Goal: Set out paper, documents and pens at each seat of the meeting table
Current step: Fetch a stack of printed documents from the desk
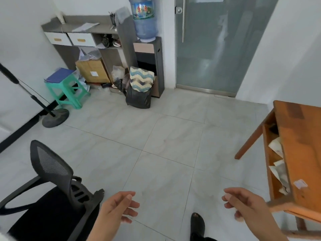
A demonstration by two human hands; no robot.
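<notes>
The wooden table [302,136] at my right is cut off by the frame edge, crumpled papers [278,164] half hidden under its top; more sheets [86,26] lie blurred on the far-left cabinet [73,23]. Bare floor [165,145] opens between table and the near-left chair [52,171]. My left hand [118,207] and right hand [246,204] hang loosely curled above it, holding nothing.

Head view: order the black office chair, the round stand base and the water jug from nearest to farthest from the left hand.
1. Black office chair, right beside the left hand, on its left.
2. Round stand base, on the floor, farther left.
3. Water jug, atop the dispenser at the back.
</notes>
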